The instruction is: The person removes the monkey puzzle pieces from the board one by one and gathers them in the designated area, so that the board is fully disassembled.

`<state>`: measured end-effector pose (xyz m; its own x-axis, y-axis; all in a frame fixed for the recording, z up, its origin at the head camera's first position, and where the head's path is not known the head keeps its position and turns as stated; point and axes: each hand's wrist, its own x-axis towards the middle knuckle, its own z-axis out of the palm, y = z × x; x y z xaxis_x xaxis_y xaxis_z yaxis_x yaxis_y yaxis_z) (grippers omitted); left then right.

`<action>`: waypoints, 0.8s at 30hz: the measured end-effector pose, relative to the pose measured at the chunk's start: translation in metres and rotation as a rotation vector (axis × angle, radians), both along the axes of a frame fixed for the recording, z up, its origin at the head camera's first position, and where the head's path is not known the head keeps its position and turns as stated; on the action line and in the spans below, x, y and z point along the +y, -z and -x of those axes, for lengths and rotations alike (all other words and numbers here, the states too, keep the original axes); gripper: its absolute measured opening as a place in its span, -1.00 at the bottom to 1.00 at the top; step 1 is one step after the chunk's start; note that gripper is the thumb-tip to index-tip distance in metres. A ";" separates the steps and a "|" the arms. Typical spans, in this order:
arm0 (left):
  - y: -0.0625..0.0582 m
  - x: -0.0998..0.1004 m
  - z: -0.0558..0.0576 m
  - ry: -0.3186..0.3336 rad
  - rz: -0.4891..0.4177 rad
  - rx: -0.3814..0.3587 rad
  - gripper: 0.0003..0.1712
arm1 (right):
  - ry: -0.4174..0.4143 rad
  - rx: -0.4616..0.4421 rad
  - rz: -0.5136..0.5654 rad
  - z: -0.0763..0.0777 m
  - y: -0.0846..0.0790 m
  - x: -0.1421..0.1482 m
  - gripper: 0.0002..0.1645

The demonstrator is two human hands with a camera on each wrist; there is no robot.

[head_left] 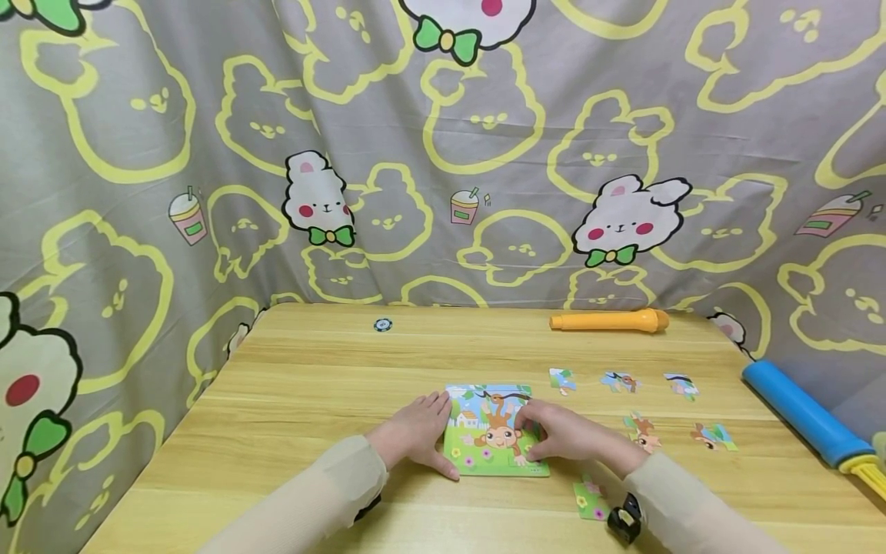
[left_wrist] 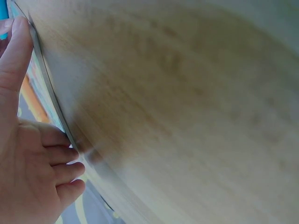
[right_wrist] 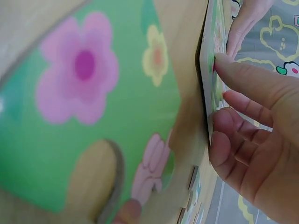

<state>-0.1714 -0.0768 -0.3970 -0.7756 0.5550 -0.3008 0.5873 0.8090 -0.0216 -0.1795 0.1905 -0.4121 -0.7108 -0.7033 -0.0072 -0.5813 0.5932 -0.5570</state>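
A square puzzle board [head_left: 471,442] printed with a monkey, a house and flowers lies flat on the wooden table. My left hand [head_left: 418,432] lies along its left side, fingers fairly straight, thumb at the lower left corner. In the left wrist view, the fingertips [left_wrist: 65,172] rest by the tabletop edge of the board. Over the board's right part, my right hand [head_left: 564,432] has thumb and fingers bent, pinching at a puzzle piece [right_wrist: 218,86] on its face, mostly hidden by the hand. Below that hand lies a loose flower piece [head_left: 588,504].
Right of the board lie several loose pieces, among them a sky piece [head_left: 562,380] and a monkey-face piece [head_left: 647,438]. An orange toy microphone [head_left: 609,321] lies at the back, a round chip [head_left: 383,325] at back left. A blue tube [head_left: 803,408] with a yellow end lies at the right edge.
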 end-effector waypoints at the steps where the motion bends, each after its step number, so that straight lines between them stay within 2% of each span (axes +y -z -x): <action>1: 0.000 0.000 0.000 0.001 -0.001 0.001 0.31 | 0.000 -0.006 0.006 0.000 0.000 0.000 -0.63; 6: 0.000 0.000 0.000 0.008 -0.003 0.006 0.32 | -0.002 -0.047 0.042 0.001 -0.001 0.000 -0.64; 14: 0.001 -0.002 0.001 0.007 -0.011 -0.004 0.32 | 0.007 -0.115 0.158 0.000 -0.001 0.002 -0.84; 24: 0.000 -0.002 0.000 -0.003 0.005 -0.010 0.32 | 0.006 -0.186 0.262 -0.001 -0.005 0.007 -0.74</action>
<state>-0.1712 -0.0787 -0.3967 -0.7741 0.5513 -0.3111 0.5852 0.8106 -0.0196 -0.1786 0.1978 -0.4071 -0.7185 -0.6942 0.0434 -0.4522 0.4187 -0.7875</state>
